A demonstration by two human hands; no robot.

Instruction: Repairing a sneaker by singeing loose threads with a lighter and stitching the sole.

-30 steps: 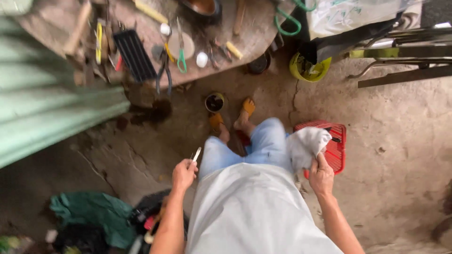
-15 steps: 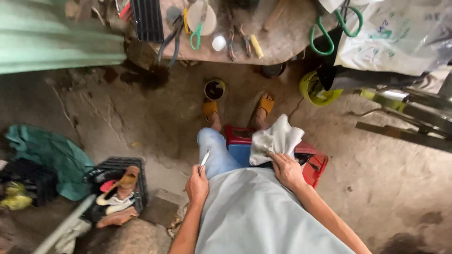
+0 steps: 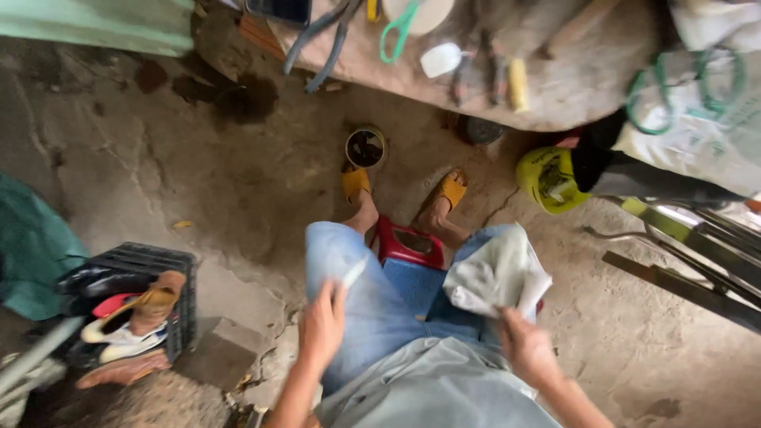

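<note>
Left hand (image 3: 323, 326) pinches thin white stick (image 3: 353, 273), tip pointing up-right; right hand (image 3: 527, 349) grips white cloth (image 3: 495, 273) over knee.

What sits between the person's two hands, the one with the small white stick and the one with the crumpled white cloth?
In the head view, only the person's blue-jeaned lap lies between the left hand, holding the small white stick, and the right hand, gripping the crumpled white cloth.

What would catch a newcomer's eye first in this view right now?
Probably the person's own hands low in the middle: the left hand holds a small white stick over the knee, and the right hand grips a pale cloth. Next come the yellow sandals on the cracked concrete floor, the red stool between the legs, and the black crate of shoes at left.
</note>
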